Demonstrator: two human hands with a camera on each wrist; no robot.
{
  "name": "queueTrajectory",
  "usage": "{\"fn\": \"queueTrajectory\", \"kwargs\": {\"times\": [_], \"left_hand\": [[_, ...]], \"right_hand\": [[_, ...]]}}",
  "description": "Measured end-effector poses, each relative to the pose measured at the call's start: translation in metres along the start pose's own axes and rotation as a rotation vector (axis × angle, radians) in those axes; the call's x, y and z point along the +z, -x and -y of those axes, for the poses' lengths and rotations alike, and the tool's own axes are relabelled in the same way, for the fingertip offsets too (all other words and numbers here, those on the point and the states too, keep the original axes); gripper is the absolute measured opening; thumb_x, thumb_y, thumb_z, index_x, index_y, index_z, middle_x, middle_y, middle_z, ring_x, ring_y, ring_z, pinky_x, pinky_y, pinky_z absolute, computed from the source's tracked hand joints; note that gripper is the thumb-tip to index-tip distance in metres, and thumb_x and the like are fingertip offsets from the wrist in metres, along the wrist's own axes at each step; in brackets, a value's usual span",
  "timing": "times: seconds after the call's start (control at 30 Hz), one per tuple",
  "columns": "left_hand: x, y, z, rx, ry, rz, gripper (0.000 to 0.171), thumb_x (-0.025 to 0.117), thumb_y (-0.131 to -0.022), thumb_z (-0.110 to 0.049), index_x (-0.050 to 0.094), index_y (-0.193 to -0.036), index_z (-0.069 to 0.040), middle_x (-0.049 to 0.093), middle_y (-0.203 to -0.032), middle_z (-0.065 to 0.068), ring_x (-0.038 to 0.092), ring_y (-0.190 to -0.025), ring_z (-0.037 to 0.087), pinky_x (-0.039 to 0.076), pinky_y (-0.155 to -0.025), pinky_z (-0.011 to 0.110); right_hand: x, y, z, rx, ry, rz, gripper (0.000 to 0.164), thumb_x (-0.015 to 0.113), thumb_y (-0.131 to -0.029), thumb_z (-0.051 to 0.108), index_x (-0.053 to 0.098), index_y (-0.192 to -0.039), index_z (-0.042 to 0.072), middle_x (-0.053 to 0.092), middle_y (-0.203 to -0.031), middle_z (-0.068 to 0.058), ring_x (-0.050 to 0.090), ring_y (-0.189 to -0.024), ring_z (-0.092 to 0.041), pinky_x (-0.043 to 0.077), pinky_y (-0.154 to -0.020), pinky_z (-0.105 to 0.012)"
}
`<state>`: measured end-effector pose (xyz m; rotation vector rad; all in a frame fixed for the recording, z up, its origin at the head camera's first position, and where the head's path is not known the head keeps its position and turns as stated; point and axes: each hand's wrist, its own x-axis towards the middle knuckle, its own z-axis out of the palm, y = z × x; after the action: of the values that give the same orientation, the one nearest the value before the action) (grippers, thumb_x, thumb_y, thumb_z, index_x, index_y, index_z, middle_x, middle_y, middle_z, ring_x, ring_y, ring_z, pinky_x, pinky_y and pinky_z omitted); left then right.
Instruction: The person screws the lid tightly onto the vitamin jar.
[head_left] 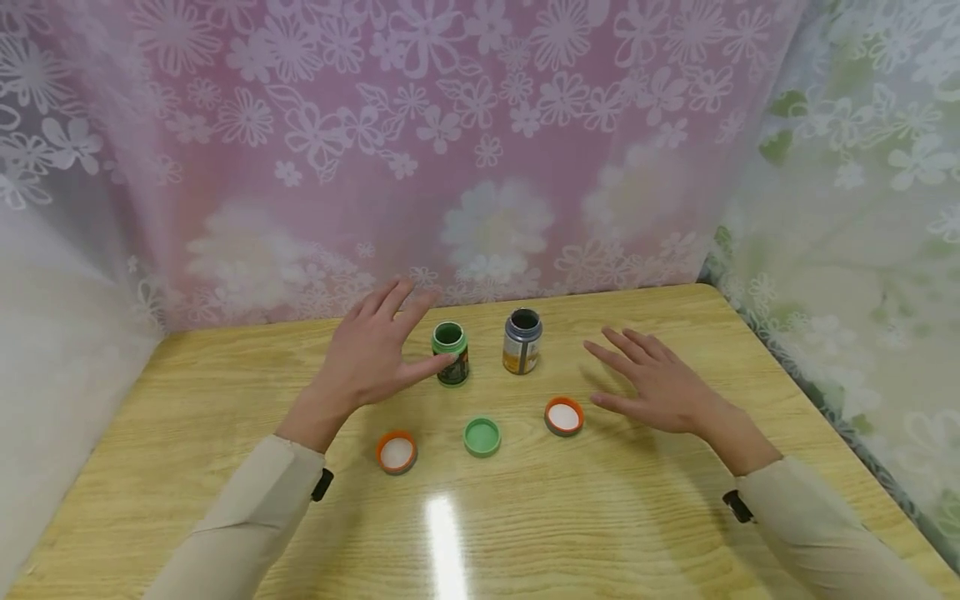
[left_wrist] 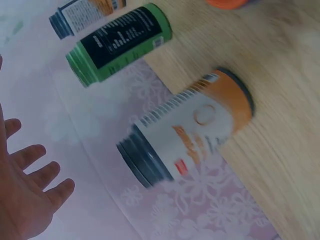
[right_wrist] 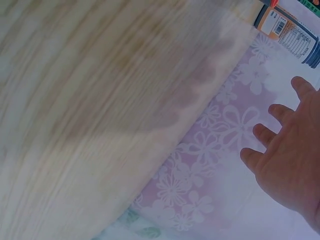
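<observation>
My left hand hovers with spread fingers at the left of an uncapped green jar, the thumb overlapping it in the head view. To the right of that jar stands an uncapped grey-blue jar with an orange and white label. A similar white-and-orange jar, open at its dark neck, appears large in the left wrist view; the left hand hides it in the head view. My right hand is held above the table, fingers apart and holding nothing, right of the grey-blue jar.
Three lids lie inside-up before the jars: an orange-rimmed one at left, a green one in the middle, another orange-rimmed one at right. A flowered curtain hangs behind the wooden table.
</observation>
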<state>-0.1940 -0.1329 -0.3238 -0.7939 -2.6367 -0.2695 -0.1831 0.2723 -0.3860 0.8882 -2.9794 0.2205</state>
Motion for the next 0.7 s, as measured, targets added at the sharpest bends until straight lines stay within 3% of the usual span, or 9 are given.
{"fn": "queueTrajectory", "kwargs": {"times": [0.13,0.27,0.57,0.7], "left_hand": [[0.005,-0.016,-0.011,0.02,0.029,0.014,0.081,0.051,-0.084,-0.071,0.039,-0.147,-0.023,0.032,-0.151,0.008,0.025,-0.139,0.029,0.035,-0.101,0.057],[0.011,-0.026,-0.022,0.017,0.131,0.014,0.079,0.056,-0.084,-0.066,0.038,-0.147,-0.022,0.031,-0.151,0.008,0.028,-0.138,0.03,0.04,-0.096,0.056],[0.029,-0.043,-0.053,-0.06,0.337,0.078,0.08,0.063,-0.087,-0.052,0.03,-0.151,-0.017,0.032,-0.15,0.011,0.034,-0.134,0.032,0.038,-0.101,0.051],[0.039,-0.05,-0.07,-0.117,0.378,0.108,0.081,0.064,-0.088,-0.047,0.026,-0.152,-0.013,0.033,-0.149,0.011,0.037,-0.132,0.03,0.038,-0.102,0.046]], "right_hand": [[0.001,0.0,0.001,-0.009,-0.002,-0.003,0.074,0.049,-0.093,0.059,0.022,-0.154,0.026,0.019,-0.156,-0.014,0.016,-0.14,-0.04,0.014,-0.109,-0.057],[0.001,0.002,0.003,-0.013,-0.009,-0.005,0.074,0.049,-0.093,0.059,0.022,-0.153,0.026,0.018,-0.156,-0.012,0.016,-0.14,-0.039,0.014,-0.109,-0.056],[0.008,0.005,0.003,-0.039,-0.014,-0.015,0.073,0.05,-0.093,0.057,0.025,-0.153,0.024,0.019,-0.156,-0.014,0.018,-0.139,-0.039,0.014,-0.11,-0.055],[0.01,0.003,0.004,-0.05,-0.012,-0.016,0.072,0.05,-0.094,0.057,0.024,-0.153,0.025,0.018,-0.156,-0.013,0.019,-0.139,-0.039,0.014,-0.109,-0.056]]}}
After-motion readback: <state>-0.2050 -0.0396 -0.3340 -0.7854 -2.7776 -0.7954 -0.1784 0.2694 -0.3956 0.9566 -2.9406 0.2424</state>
